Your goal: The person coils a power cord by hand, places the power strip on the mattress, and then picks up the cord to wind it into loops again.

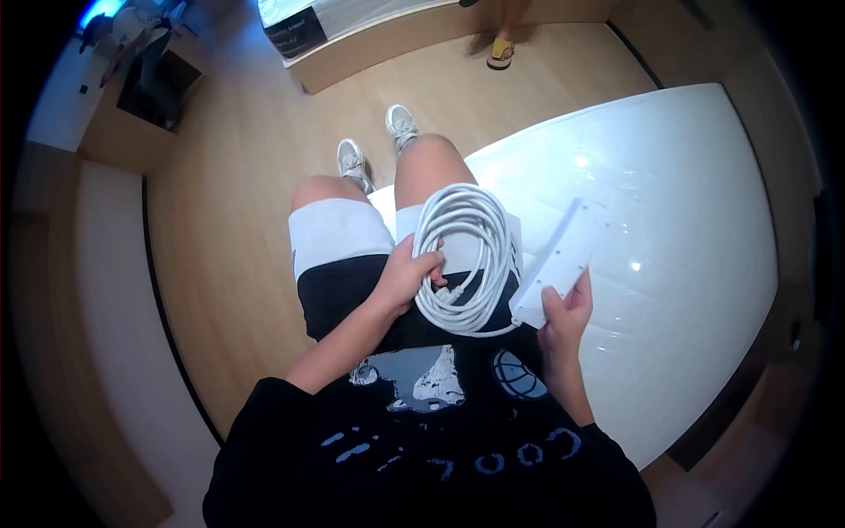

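My left hand (416, 275) is closed around the left side of a coiled white power cord (480, 207), which lies over my lap in several loops. The cord's plug (449, 295) shows inside the coil, near my left fingers. In my right hand (568, 321) is a white power strip (563, 260), gripped at its lower end with the thumb on top. It is tilted up and to the right, and small dark dots like screw holes mark the face toward me. The cord joins the strip at its lower end, beside the coil.
I sit on a plastic-wrapped white mattress (669, 264), which stretches to my right. Another mattress (352, 22) on a wooden base stands ahead. A person's sandalled foot (501, 55) is on the wooden floor (238, 194). A desk (132, 132) with items stands at the far left.
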`<state>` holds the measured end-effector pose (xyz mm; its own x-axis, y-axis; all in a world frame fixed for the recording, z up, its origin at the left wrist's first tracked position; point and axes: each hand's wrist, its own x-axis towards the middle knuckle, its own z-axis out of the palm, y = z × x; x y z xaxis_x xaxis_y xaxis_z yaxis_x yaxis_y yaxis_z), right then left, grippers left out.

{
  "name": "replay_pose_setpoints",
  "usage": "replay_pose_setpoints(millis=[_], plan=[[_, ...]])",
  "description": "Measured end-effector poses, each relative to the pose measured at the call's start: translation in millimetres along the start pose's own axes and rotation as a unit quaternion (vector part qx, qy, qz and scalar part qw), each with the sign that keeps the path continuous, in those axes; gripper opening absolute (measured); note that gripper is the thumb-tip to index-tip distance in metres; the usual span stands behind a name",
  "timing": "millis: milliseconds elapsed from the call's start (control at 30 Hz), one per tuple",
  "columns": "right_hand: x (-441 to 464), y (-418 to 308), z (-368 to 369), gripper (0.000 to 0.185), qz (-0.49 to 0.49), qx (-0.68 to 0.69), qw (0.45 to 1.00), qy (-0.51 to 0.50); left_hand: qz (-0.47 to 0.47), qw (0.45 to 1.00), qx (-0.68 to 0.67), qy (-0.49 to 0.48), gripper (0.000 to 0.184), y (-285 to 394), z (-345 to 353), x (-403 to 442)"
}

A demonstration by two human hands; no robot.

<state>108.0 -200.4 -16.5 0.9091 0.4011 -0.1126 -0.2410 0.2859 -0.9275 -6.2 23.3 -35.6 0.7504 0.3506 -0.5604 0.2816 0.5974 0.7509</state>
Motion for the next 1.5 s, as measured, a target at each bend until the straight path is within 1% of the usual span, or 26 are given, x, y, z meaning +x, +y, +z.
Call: replay_pose_setpoints(millis=[133, 233, 267, 367, 400, 500, 533, 667, 767, 867, 967, 1000, 1100, 1200, 1233, 1267, 1300, 1333, 1367, 1433, 1467, 1500], plan=[[7, -4, 7, 0.074, 0.052, 0.065, 0.996, -0.034, 0.006, 1.000, 0.011, -0.019, 0.024, 1, -4, 1], [26, 18, 18, 0.072, 0.022, -0.032, 0.998, -0.042, 0.020, 0.998, 0.046, -0.028, 0.023, 6, 3, -1], [30, 25, 21, 0.066, 0.046, -0.065, 0.994, -0.077, 0.017, 0.999, 0.043, -0.025, 0.023, 4, 2, 0], [32, 32, 19, 0.062, 0.177, 0.037, 0.982, -0.046, 0.017, 0.998, 0.049, -0.018, 0.023, 2, 2, 1], [28, 29, 18, 0.061, 0.203, 0.050, 0.977, -0.048, 0.025, 0.998, 0.059, -0.016, 0.023, 3, 5, -3], [26, 19, 9, 0.063, 0.247, 0.020, 0.965, -0.087, 0.039, 0.997, 0.063, -0.019, 0.024, 3, 5, -4], [23, 13, 15, 0.066, 0.232, 0.017, 0.969, -0.083, 0.051, 0.996, 0.064, -0.021, 0.024, 4, 8, -5], [21, 14, 11, 0.070, 0.173, -0.038, 0.976, -0.127, 0.066, 0.994, 0.073, -0.052, 0.031, 13, 14, -9], [14, 28, -4, 0.072, 0.118, 0.000, 0.985, -0.125, 0.081, 0.992, 0.056, -0.076, 0.037, 12, 24, -8], [9, 26, -14, 0.070, 0.101, 0.026, 0.987, -0.120, 0.080, 0.992, 0.038, -0.093, 0.039, 16, 37, -5], [11, 16, -22, 0.066, 0.070, 0.197, 0.968, -0.137, 0.103, 0.983, 0.025, -0.149, 0.041, 20, 62, 0], [10, 3, -20, 0.063, 0.078, 0.248, 0.959, -0.115, 0.098, 0.981, 0.027, -0.166, 0.042, 19, 70, 6], [11, -9, -51, 0.064, 0.105, 0.324, 0.934, -0.110, 0.059, 0.972, 0.037, -0.225, 0.041, 26, 104, 24], [7, -21, -80, 0.058, 0.020, 0.301, 0.951, -0.062, 0.034, 0.953, 0.097, -0.286, 0.042, 35, 143, 33], [6, -26, -89, 0.057, -0.004, 0.293, 0.955, -0.048, 0.041, 0.945, 0.128, -0.297, 0.044, 37, 159, 37], [5, -35, -97, 0.051, -0.049, 0.264, 0.963, -0.017, 0.048, 0.937, 0.158, -0.307, 0.046, 38, 178, 40], [2, -47, -105, 0.050, -0.065, 0.267, 0.961, 0.014, 0.057, 0.929, 0.187, -0.316, 0.048, 40, 195, 43], [-1, -59, -114, 0.049, -0.079, 0.270, 0.959, 0.043, 0.036, 0.907, 0.197, -0.370, 0.056, 45, 208, 46], [-5, -69, -124, 0.048, -0.094, 0.271, 0.955, 0.070, 0.054, 0.901, 0.217, -0.371, 0.057, 45, 212, 48], [-19, -87, -151, 0.045, -0.103, 0.249, 0.949, 0.161, 0.096, 0.885, 0.257, -0.375, 0.060, 42, 214, 59], [-27, -96, -170, 0.044, -0.104, 0.240, 0.943, 0.205, 0.075, 0.886, 0.252, -0.381, 0.062, 43, 205, 64], [-38, -100, -199, 0.049, -0.108, 0.174, 0.949, 0.240, 0.042, 0.890, 0.246, -0.381, 0.059, 42, 190, 73]])
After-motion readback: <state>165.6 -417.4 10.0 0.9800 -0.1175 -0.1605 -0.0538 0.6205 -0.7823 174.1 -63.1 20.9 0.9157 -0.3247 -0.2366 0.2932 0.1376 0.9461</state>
